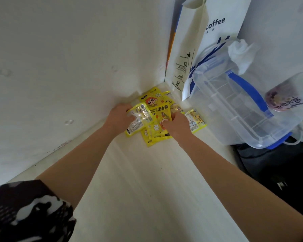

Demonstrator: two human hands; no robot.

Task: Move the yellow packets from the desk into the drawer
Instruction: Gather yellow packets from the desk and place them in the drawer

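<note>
From the head camera, yellow packets (156, 109) lie heaped in the desk (138, 189) corner. The left hand (119, 117) grips one packet (138, 119); the right hand (177, 124) pinches another. A clear plastic box (234, 105) stands beside them, contents unclear.

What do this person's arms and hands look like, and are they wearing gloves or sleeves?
No gloves: both the left hand and the right hand are bare, and so are both forearms. No watch, ring or bracelet shows. The only clothing in view is a short sleeve on the left upper arm, dark with an irregular white, camouflage-like pattern. The right arm leaves the picture before any sleeve shows.
</note>
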